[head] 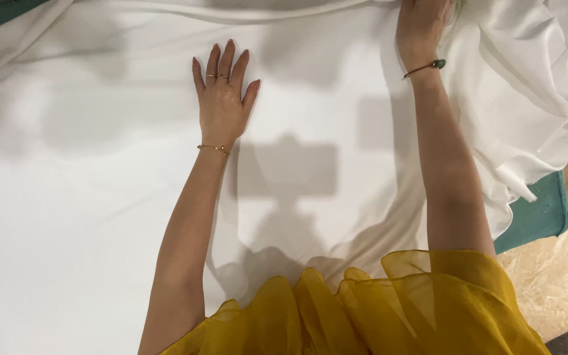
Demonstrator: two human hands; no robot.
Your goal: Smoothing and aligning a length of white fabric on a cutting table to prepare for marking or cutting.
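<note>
- While the left hand (221, 105) lies flat on the white cloth (100, 164), its fingers (221, 62) are stretched out and close together, holding nothing; the palm only presses the fabric down.
- The right hand (421, 26) reaches to the far edge of the picture, where the cloth is bunched into loose folds (527, 85). Its fingers are cut off by the frame, so one cannot tell whether they grip the fabric or only rest on it.
- The cloth covers nearly the whole desk (540, 213), whose green top shows only at the right edge and in the far left corner.
- To smooth well, it seems best that the flat hand keeps even pressure as an anchor, while the other hand draws the bunched part outward, away from it.
- The pull should probably be gentle and along the surface, because thin cloth makes new creases when lifted.
- A yellow sheer garment (376, 309) hangs near the front edge and could catch on the cloth.
</note>
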